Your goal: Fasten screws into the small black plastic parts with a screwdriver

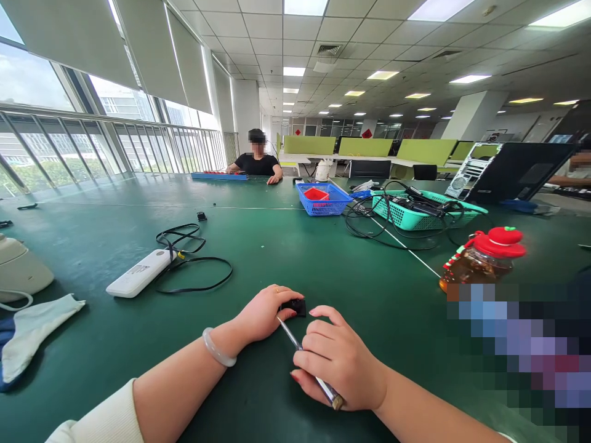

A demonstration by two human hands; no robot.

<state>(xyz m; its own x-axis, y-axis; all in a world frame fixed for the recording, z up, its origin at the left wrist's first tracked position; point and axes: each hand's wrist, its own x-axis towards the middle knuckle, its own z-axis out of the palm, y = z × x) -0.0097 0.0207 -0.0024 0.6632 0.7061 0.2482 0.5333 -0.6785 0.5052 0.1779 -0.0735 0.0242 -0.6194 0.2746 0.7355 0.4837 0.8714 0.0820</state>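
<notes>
My left hand (268, 312) rests on the green tabletop, its thumb and fingers closed on a small flat black part (298, 306) whose left side they cover. A slim metal screwdriver (290, 335) with a brass-coloured end is gripped between the fingers and thumb of my right hand (339, 360). It slants up and to the left, its tip close to my left thumb and the black part. Whether the tip touches the part, I cannot tell. A pale bangle (218, 349) circles my left wrist.
On the left lie a white power strip (141, 274) with its black cord and a pale cloth (39, 335). Further back stand a blue basket (323, 206) and a green basket (418, 220) of cables. A red-lidded jar (482, 261) is at right. Another person (257, 161) sits at the far end.
</notes>
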